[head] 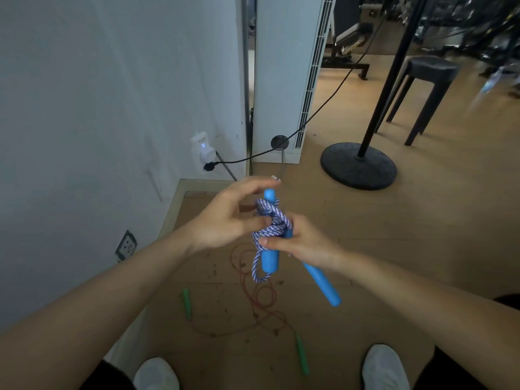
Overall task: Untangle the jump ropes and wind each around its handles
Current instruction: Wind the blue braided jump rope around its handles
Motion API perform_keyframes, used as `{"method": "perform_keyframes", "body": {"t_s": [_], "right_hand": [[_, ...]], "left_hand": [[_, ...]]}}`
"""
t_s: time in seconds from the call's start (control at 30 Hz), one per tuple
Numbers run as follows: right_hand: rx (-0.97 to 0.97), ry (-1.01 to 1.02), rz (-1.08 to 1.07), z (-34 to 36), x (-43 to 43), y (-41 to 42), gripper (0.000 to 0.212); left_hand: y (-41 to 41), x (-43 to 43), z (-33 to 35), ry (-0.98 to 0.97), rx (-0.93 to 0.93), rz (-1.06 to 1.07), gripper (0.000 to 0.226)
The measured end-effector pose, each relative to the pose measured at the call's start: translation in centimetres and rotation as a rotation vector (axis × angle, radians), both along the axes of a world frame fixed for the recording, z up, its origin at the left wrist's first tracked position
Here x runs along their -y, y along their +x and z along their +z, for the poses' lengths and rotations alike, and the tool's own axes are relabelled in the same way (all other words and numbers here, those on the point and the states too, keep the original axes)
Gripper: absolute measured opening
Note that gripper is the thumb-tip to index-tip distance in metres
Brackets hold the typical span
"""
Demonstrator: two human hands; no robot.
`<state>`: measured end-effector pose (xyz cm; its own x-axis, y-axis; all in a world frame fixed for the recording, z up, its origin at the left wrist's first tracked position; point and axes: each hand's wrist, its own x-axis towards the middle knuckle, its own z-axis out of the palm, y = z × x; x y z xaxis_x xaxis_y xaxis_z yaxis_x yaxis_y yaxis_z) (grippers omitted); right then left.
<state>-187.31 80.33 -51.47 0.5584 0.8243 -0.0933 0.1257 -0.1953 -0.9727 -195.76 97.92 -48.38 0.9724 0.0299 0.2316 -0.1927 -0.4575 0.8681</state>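
A jump rope with two blue handles (270,258) and a blue-and-white braided cord (271,224) is held in front of me at chest height. The cord is wound in several turns around the handles, and a short loop hangs below. My right hand (302,240) grips the handles and the wound cord; one handle sticks out down-right past it. My left hand (228,215) pinches the cord at the wound bundle, its other fingers spread. On the floor below lies a second rope, a thin red cord (263,302) in loose coils with two green handles (186,304).
My two white shoes (157,374) stand on the wooden floor near the red rope. A white wall with sockets is on the left. A black pole with a round base (358,166), a black stool (422,88) and a slack black cable lie ahead.
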Motion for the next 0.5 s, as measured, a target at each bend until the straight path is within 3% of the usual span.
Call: {"method": "perform_keyframes", "body": {"t_s": [0.17, 0.33, 0.5], "right_hand": [[-0.087, 0.053, -0.126, 0.3, 0.1, -0.4, 0.028], [-0.108, 0.095, -0.225, 0.5, 0.1, 0.1, 0.033], [-0.131, 0.123, -0.214, 0.4, -0.2, -0.6, 0.036]], "left_hand": [[-0.1, 0.1, -0.5, -0.044, 0.042, 0.079, 0.038], [-0.1, 1.4, -1.0, -0.343, -0.045, 0.105, 0.016], [0.1, 2.2, -1.1, -0.526, -0.127, 0.035, 0.042]]}}
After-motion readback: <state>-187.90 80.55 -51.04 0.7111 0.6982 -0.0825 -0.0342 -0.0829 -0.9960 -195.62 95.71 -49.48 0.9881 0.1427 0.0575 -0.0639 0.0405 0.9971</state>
